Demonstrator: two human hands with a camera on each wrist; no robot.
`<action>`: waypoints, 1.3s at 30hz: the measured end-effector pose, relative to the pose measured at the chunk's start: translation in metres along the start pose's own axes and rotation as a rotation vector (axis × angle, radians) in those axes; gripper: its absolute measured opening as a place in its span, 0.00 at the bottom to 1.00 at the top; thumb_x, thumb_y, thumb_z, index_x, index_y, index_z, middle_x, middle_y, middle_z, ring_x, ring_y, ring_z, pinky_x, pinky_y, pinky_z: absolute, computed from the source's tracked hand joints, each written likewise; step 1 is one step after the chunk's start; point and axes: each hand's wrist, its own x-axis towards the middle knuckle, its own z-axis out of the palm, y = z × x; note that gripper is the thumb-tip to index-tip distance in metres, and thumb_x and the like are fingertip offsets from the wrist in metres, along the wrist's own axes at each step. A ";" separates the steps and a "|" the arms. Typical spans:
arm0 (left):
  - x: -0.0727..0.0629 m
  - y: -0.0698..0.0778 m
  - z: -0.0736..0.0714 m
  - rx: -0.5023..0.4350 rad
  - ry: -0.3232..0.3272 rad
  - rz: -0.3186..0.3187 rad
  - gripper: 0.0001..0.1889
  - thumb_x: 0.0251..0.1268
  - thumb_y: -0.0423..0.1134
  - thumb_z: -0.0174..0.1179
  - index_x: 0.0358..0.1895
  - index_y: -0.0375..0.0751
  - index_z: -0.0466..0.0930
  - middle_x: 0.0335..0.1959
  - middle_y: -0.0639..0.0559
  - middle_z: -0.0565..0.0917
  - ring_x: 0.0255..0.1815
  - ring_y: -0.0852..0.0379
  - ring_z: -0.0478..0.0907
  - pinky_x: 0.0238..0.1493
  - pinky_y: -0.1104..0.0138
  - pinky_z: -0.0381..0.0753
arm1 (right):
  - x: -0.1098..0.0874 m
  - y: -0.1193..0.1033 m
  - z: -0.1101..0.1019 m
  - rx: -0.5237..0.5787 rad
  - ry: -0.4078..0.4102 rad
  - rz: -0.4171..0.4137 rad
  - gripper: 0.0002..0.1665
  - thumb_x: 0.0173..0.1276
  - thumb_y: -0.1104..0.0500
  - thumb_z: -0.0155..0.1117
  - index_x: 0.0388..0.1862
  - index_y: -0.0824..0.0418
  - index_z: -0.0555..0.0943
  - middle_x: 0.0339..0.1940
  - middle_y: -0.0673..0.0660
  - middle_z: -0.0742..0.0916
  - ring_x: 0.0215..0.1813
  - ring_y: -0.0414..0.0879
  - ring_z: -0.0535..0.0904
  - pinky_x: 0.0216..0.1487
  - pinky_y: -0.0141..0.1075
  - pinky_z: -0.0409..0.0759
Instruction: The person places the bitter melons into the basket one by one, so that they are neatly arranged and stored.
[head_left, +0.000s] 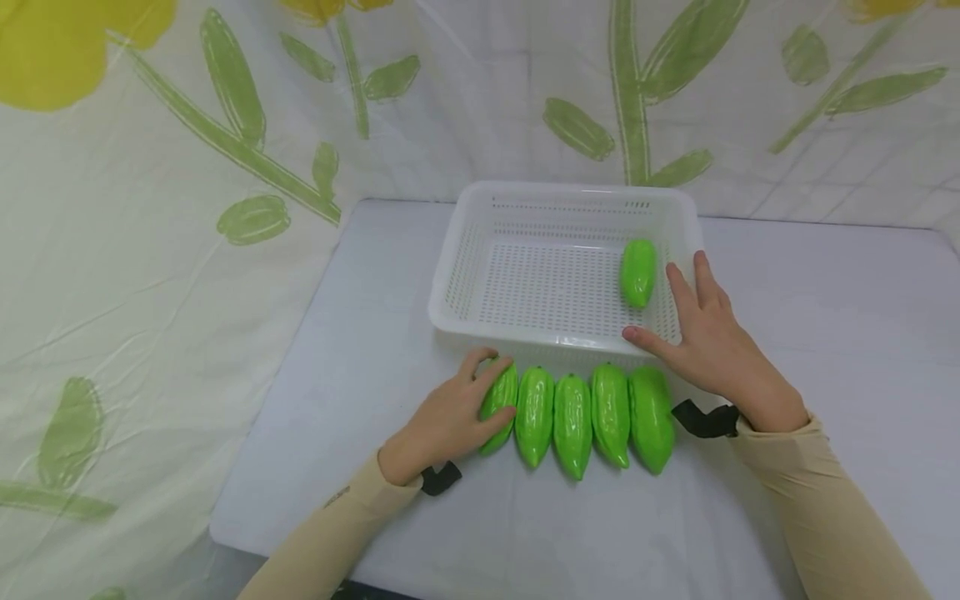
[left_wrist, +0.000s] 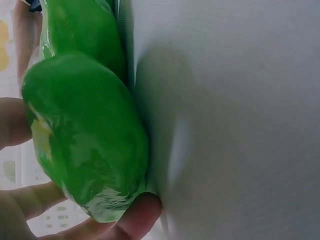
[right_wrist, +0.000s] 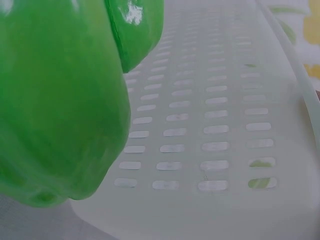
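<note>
A row of several glossy green pepper-like vegetables point(head_left: 572, 427) lies side by side on the table, pointed ends towards me. My left hand point(head_left: 450, 418) grips the leftmost pepper-like vegetable point(left_wrist: 87, 135), thumb on one side and fingers on the other. Behind the row stands a white perforated basket point(head_left: 517, 340). Inside it, at the right, lies one more green pepper-like vegetable point(head_left: 638, 273). At the basket's front right corner my right hand point(head_left: 712, 346) is spread with nothing in its grasp, thumb near the front rim; whether it touches cannot be told.
The white table point(head_left: 315, 400) reaches out on both sides of the basket. A pale cloth point(head_left: 480, 100) with yellow flowers and green leaves hangs behind the table and along the left. Black straps point(head_left: 705, 419) sit at both wrists.
</note>
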 end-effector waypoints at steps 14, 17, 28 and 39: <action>-0.004 0.001 0.003 -0.063 0.030 0.007 0.37 0.74 0.51 0.63 0.80 0.43 0.63 0.77 0.41 0.63 0.42 0.51 0.82 0.47 0.58 0.86 | -0.002 0.001 0.003 0.007 0.012 -0.004 0.68 0.70 0.25 0.59 0.87 0.60 0.36 0.85 0.63 0.28 0.82 0.80 0.40 0.64 0.82 0.58; -0.005 0.001 0.001 -0.068 0.038 -0.004 0.37 0.73 0.51 0.63 0.80 0.43 0.64 0.77 0.41 0.63 0.45 0.49 0.84 0.49 0.56 0.86 | -0.002 0.001 0.005 0.007 0.015 -0.007 0.68 0.70 0.25 0.59 0.88 0.60 0.36 0.85 0.63 0.28 0.82 0.79 0.39 0.64 0.82 0.58; -0.010 0.010 -0.018 -0.080 0.044 -0.003 0.36 0.72 0.51 0.64 0.79 0.44 0.65 0.77 0.42 0.63 0.43 0.51 0.82 0.49 0.56 0.85 | 0.000 -0.003 0.003 -0.004 0.012 0.004 0.69 0.69 0.25 0.59 0.87 0.60 0.36 0.85 0.61 0.28 0.83 0.77 0.39 0.67 0.80 0.58; -0.011 0.029 -0.041 -0.161 0.006 0.104 0.36 0.73 0.56 0.61 0.80 0.50 0.65 0.77 0.52 0.62 0.66 0.50 0.76 0.65 0.52 0.80 | -0.002 -0.001 0.001 -0.004 0.014 0.012 0.69 0.69 0.24 0.58 0.87 0.61 0.37 0.85 0.61 0.28 0.83 0.77 0.40 0.68 0.80 0.57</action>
